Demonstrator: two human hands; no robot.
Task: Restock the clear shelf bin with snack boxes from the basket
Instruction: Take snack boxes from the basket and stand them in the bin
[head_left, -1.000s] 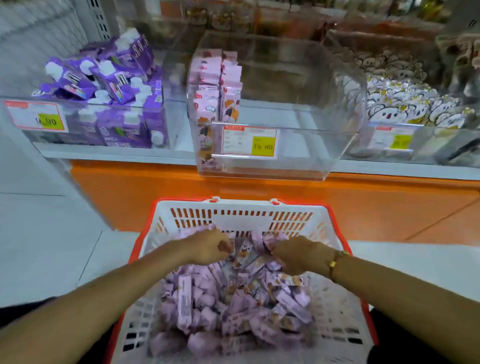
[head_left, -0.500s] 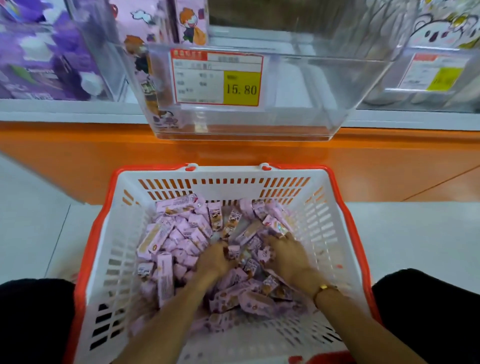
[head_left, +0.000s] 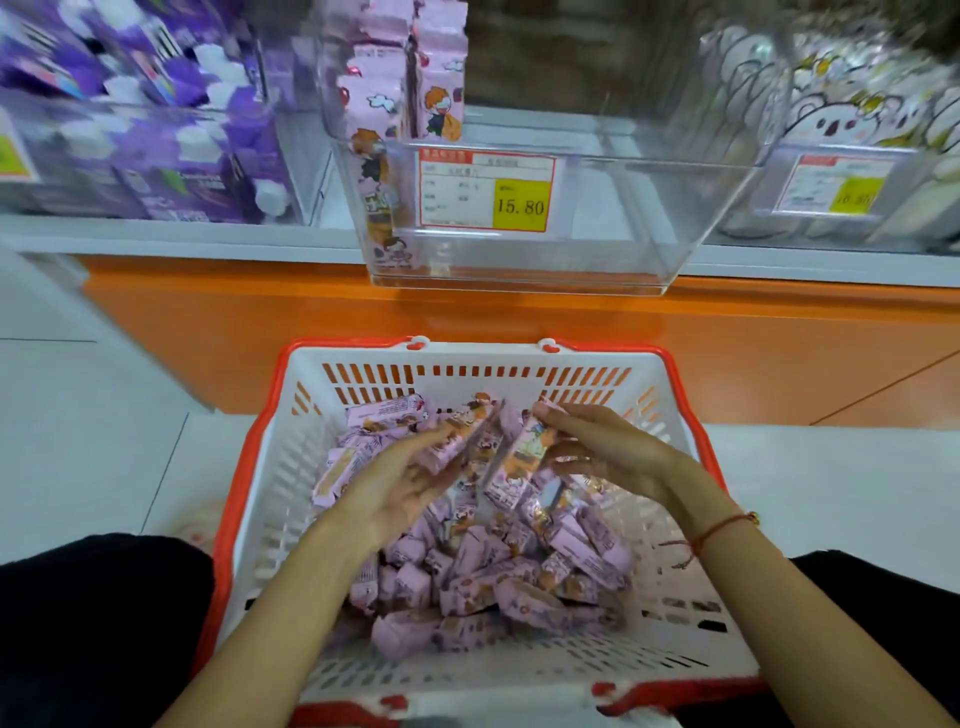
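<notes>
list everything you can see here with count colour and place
basket: one, white with red rim, on the floor below the shelf
snack boxes: many, pink, heaped in the basket; a few between the hands
clear bin: one, on the shelf, mostly empty, pink boxes stacked at its left end
price tag: one, white, red and yellow, on the bin front
purple cartons: many, bin to the left
white packs: many, bin to the right
left hand: over the basket, holding boxes
right hand: over the basket, holding boxes

Pink snack boxes (head_left: 519, 577) heaped in white red-rimmed basket (head_left: 519, 358) below near-empty clear shelf bin (head_left: 675, 218).
</notes>
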